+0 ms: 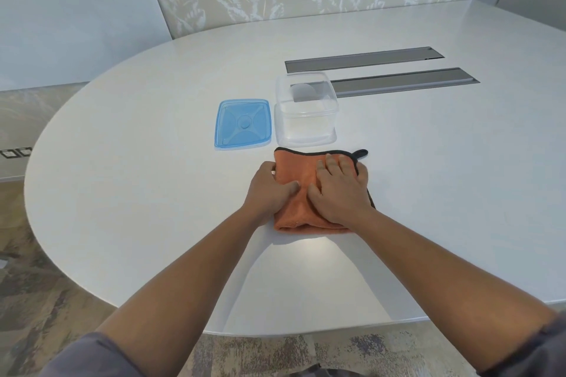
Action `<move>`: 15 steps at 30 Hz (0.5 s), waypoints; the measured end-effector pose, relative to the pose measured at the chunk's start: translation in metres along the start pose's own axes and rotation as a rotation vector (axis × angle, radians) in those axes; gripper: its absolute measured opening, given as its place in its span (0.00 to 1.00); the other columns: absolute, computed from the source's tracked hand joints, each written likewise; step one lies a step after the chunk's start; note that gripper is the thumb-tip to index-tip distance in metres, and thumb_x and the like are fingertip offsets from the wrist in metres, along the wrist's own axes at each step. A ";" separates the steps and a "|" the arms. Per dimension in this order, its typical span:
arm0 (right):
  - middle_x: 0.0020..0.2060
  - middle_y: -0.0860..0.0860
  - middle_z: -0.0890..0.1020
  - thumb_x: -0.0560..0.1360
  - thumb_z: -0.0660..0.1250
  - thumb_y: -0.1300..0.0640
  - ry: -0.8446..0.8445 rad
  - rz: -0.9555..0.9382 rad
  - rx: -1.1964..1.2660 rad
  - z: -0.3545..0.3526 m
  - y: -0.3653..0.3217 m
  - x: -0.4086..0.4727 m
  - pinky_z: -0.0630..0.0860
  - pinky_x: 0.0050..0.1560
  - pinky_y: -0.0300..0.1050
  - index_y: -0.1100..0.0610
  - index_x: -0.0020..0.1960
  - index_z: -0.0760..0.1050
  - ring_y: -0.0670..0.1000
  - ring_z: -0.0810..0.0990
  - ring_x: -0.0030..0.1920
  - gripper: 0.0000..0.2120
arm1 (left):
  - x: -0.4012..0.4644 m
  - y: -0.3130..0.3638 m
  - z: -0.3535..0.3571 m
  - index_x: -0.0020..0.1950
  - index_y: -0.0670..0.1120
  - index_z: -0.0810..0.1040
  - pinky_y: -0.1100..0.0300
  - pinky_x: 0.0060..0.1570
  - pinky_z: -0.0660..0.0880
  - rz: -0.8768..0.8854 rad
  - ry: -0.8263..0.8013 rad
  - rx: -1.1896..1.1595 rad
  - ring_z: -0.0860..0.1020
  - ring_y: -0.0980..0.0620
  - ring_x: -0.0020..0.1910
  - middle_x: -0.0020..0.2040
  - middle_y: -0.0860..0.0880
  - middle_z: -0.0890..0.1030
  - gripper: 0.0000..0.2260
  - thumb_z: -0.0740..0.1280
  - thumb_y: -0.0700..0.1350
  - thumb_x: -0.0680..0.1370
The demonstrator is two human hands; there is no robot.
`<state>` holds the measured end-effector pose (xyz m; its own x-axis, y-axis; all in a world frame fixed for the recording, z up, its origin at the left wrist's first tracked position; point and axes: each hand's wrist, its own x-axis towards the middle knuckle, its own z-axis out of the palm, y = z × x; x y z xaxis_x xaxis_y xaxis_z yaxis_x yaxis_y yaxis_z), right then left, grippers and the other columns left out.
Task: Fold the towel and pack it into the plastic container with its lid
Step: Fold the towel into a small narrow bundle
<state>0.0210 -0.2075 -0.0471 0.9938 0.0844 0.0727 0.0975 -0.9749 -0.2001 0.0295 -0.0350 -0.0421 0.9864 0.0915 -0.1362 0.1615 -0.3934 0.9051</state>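
An orange towel (pixel 298 167) with black trim and a black hanging loop lies folded into a small square on the white table (pixel 137 162). My left hand (pixel 269 190) grips its left edge, fingers curled under the fold and thumb on top. My right hand (pixel 341 190) lies flat on the towel's right half, fingers spread. Just behind the towel stands the clear plastic container (pixel 306 110), open and with nothing in it. Its blue lid (pixel 244 123) lies flat on the table to the container's left.
Two long grey metal cable slots (pixel 398 70) are set into the table behind the container. The rounded table edge runs close in front of me and curves round to the left. Patterned carpet shows below.
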 end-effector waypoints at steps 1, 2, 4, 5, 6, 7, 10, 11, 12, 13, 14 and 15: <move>0.82 0.53 0.58 0.80 0.52 0.45 0.005 -0.026 0.077 -0.002 -0.007 0.001 0.46 0.77 0.62 0.55 0.81 0.59 0.56 0.51 0.81 0.31 | 0.000 -0.002 -0.004 0.58 0.53 0.72 0.53 0.50 0.80 0.005 0.009 0.007 0.82 0.52 0.49 0.52 0.51 0.82 0.22 0.76 0.51 0.68; 0.82 0.53 0.57 0.81 0.54 0.47 0.006 -0.059 0.200 -0.004 -0.015 0.002 0.48 0.78 0.59 0.56 0.81 0.58 0.55 0.51 0.81 0.31 | 0.000 -0.004 -0.009 0.58 0.53 0.72 0.54 0.48 0.80 0.003 0.016 0.007 0.82 0.53 0.48 0.51 0.51 0.83 0.22 0.76 0.52 0.68; 0.82 0.53 0.56 0.82 0.57 0.51 -0.010 -0.099 0.563 -0.008 -0.035 0.003 0.50 0.80 0.52 0.57 0.82 0.55 0.51 0.51 0.81 0.31 | -0.001 -0.006 -0.018 0.58 0.54 0.72 0.56 0.44 0.80 -0.017 0.021 -0.004 0.84 0.54 0.44 0.48 0.52 0.84 0.23 0.77 0.55 0.68; 0.82 0.51 0.55 0.82 0.57 0.52 -0.026 -0.092 0.751 -0.011 -0.045 0.002 0.50 0.80 0.49 0.57 0.82 0.53 0.48 0.51 0.81 0.31 | -0.002 -0.007 -0.023 0.58 0.54 0.73 0.57 0.40 0.80 -0.028 0.022 -0.009 0.84 0.54 0.42 0.46 0.52 0.85 0.23 0.78 0.56 0.68; 0.82 0.49 0.54 0.81 0.57 0.52 -0.037 -0.071 0.897 -0.013 -0.054 0.003 0.50 0.79 0.45 0.56 0.83 0.51 0.46 0.51 0.81 0.32 | -0.002 -0.008 -0.026 0.57 0.55 0.73 0.59 0.37 0.79 -0.033 0.019 -0.010 0.85 0.55 0.40 0.45 0.51 0.85 0.22 0.77 0.56 0.69; 0.82 0.47 0.53 0.81 0.57 0.53 -0.041 -0.042 0.995 -0.015 -0.062 0.004 0.49 0.78 0.42 0.54 0.83 0.50 0.43 0.51 0.80 0.33 | -0.003 -0.010 -0.029 0.57 0.56 0.72 0.60 0.35 0.77 -0.034 0.015 -0.008 0.84 0.56 0.38 0.44 0.51 0.85 0.21 0.77 0.56 0.69; 0.82 0.43 0.50 0.80 0.56 0.53 -0.049 0.053 1.138 -0.014 -0.077 0.006 0.47 0.77 0.41 0.51 0.83 0.47 0.40 0.49 0.79 0.35 | -0.007 -0.012 -0.032 0.58 0.57 0.72 0.62 0.34 0.75 -0.021 0.016 -0.001 0.84 0.57 0.37 0.43 0.51 0.84 0.21 0.75 0.58 0.70; 0.82 0.43 0.50 0.80 0.56 0.53 -0.047 0.082 1.161 -0.012 -0.080 0.004 0.47 0.78 0.42 0.51 0.83 0.46 0.40 0.48 0.79 0.35 | -0.008 -0.012 -0.031 0.59 0.57 0.72 0.62 0.34 0.75 -0.017 0.021 0.000 0.84 0.57 0.36 0.42 0.52 0.84 0.22 0.74 0.59 0.70; 0.83 0.44 0.49 0.80 0.56 0.54 -0.035 0.098 1.176 -0.008 -0.082 0.001 0.47 0.78 0.42 0.51 0.83 0.46 0.40 0.48 0.79 0.34 | -0.009 -0.011 -0.031 0.60 0.57 0.72 0.63 0.34 0.75 -0.014 0.026 0.001 0.83 0.58 0.36 0.42 0.53 0.84 0.23 0.73 0.60 0.69; 0.83 0.45 0.50 0.81 0.56 0.55 -0.011 0.095 1.184 -0.004 -0.083 -0.002 0.47 0.78 0.42 0.52 0.83 0.46 0.40 0.48 0.79 0.34 | -0.010 -0.011 -0.030 0.60 0.57 0.72 0.63 0.33 0.74 -0.015 0.031 0.002 0.82 0.60 0.35 0.41 0.54 0.84 0.23 0.72 0.61 0.68; 0.83 0.46 0.50 0.81 0.56 0.56 0.018 0.076 1.182 -0.001 -0.083 -0.005 0.46 0.79 0.41 0.54 0.83 0.47 0.40 0.48 0.79 0.34 | -0.011 -0.010 -0.029 0.60 0.58 0.72 0.64 0.33 0.74 -0.017 0.035 0.004 0.82 0.60 0.35 0.41 0.54 0.83 0.24 0.71 0.62 0.67; 0.82 0.46 0.52 0.81 0.56 0.56 0.040 0.053 1.180 0.002 -0.083 -0.007 0.47 0.79 0.42 0.54 0.83 0.47 0.40 0.48 0.80 0.33 | -0.011 -0.009 -0.029 0.60 0.58 0.71 0.64 0.34 0.74 -0.019 0.038 0.007 0.82 0.60 0.36 0.41 0.54 0.83 0.24 0.70 0.63 0.67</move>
<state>0.0060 -0.1264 -0.0327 0.9977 0.0225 0.0636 0.0667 -0.1819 -0.9811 0.0159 -0.0058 -0.0373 0.9815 0.1333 -0.1375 0.1800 -0.3974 0.8998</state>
